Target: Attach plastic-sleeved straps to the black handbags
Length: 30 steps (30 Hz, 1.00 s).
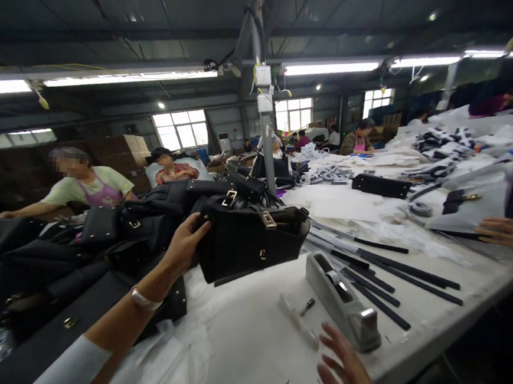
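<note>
My left hand (187, 240) grips the left end of a black handbag (243, 247), its thumb on the front face. The bag has gold-coloured metal fittings and its top gapes at the right. My right hand (351, 371) hovers over the table's front part, fingers spread, with nothing in it. Just beyond those fingers stands a grey tape dispenser (340, 305). Beside the dispenser lie a clear plastic strip (298, 319) and a small dark metal piece (307, 306).
A heap of black bags (115, 234) fills the left side. Dark strips (382, 285) lie fanned behind the dispenser. At the right edge a co-worker's hands (508, 232) hold a wrapped bag (473, 203). A post (266, 145) rises behind my bag. Another person (92, 185) works at left.
</note>
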Tool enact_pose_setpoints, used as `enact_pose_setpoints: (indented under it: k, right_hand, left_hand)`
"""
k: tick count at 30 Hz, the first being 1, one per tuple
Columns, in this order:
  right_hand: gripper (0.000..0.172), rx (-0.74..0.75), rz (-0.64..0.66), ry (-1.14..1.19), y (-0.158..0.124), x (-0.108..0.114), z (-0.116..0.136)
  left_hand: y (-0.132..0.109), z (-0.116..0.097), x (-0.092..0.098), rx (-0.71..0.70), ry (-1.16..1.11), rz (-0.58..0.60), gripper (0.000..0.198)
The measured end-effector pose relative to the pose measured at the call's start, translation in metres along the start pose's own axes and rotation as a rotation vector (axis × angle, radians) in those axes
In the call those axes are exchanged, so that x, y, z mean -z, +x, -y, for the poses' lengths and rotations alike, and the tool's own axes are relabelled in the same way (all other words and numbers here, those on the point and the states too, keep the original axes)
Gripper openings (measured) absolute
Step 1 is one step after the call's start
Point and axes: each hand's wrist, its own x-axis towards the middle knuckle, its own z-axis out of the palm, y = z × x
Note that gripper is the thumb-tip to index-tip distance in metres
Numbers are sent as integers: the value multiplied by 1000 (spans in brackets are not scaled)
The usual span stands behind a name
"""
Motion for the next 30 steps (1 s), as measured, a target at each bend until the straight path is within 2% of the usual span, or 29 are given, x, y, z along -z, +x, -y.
enact_pose_setpoints:
  k: [3,5,7,9,11,14,17,20,22,25,27,30]
  right_hand:
    - [82,14,-18,189,15,-4,16]
    - [89,-5,14,237,16,-5,29]
    - [87,-29,64,234,10,-7,38]
    - [83,-50,118,185,-1,-11,37]
    - [82,-54,141,62,-13,-16,28]
    - [79,1,93,-207,-26,-19,11]
    - [66,31,119,-267,-30,-10,7]
    - [45,22,110,-253,-22,12,19]
    - [37,59,-12,-352,-7,31,30]
    - [38,137,-201,-540,35,57,41]
    - [40,138,-224,-598,77,70,42]
    - [35,109,-160,-692,151,77,34]
  left_hand:
    - [-63,-11,10,265,-402,7,46]
    - [-102,-10,13,416,-541,-20,51]
    - [-137,-1,15,531,-577,-54,54]
    - [-165,13,17,589,-544,-76,58]
    - [-186,29,19,582,-438,-74,62]
    - [-209,47,26,573,-212,-68,64]
    - [-225,51,33,593,-78,-90,61]
    - [-237,38,37,569,5,-151,57]
    - [-245,23,34,563,66,-204,53]
    - [-255,-2,24,549,94,-249,51]
    - [-260,-15,15,490,88,-248,53]
    - [-266,-23,1,380,104,-255,48]
